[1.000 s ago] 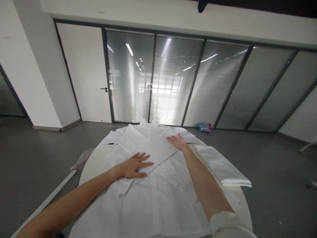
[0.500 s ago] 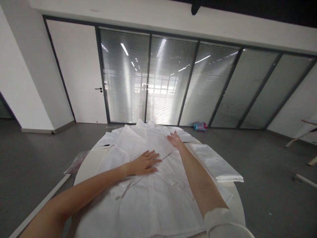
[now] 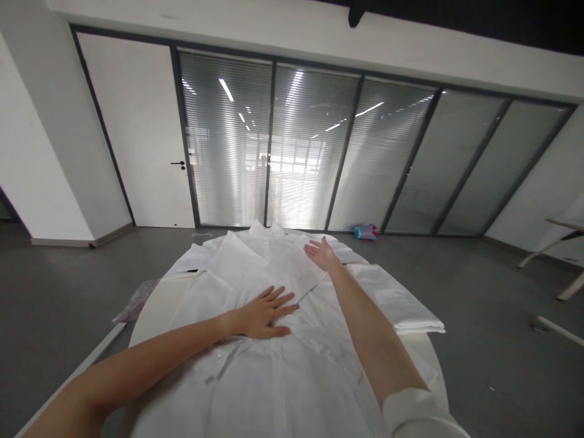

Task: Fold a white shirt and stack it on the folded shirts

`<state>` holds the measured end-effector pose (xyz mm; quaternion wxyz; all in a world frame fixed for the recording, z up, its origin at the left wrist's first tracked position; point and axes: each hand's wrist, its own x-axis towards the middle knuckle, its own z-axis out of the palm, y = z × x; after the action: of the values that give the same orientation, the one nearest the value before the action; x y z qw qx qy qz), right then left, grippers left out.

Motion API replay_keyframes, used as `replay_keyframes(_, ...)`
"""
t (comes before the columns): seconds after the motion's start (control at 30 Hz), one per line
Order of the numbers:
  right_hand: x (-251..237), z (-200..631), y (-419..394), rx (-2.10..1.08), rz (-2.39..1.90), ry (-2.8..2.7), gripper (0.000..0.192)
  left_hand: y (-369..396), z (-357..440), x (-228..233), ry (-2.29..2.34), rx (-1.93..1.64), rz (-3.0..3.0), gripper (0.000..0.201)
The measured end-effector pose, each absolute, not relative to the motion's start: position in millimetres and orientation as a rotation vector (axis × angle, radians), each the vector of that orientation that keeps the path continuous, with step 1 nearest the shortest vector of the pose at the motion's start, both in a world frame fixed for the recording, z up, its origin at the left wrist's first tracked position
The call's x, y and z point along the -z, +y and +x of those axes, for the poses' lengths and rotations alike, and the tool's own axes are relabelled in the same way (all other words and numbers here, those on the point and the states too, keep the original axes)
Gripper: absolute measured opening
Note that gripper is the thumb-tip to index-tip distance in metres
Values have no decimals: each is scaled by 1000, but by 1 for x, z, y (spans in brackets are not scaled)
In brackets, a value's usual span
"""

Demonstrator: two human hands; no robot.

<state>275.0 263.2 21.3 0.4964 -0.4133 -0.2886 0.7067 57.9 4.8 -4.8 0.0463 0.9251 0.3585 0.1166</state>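
Glass panels with blinds and a grey floor fill the background behind a round white bench (image 3: 152,307). At centre frame, the left hand (image 3: 264,313) lies flat with fingers (image 3: 283,298) spread open on a white shirt (image 3: 292,371). The right hand (image 3: 320,253), also open and gripping nothing, presses the folded sleeve farther up. The shirt's long axis runs away from the viewer, collar at the far end. A folded white cloth (image 3: 396,301) lies to the right. No writing is readable.
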Motion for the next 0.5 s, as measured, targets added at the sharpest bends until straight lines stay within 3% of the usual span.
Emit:
replay_keyframes(0.3, -2, 263, 286, -1619, -873, -519, 54, 17, 54, -4, 997, -492, 2590, 57)
replay_keyframes(0.5, 8, 266, 288, -1646, -730, -494, 55, 125, 25, -42, 1100, -1020, 1527, 68)
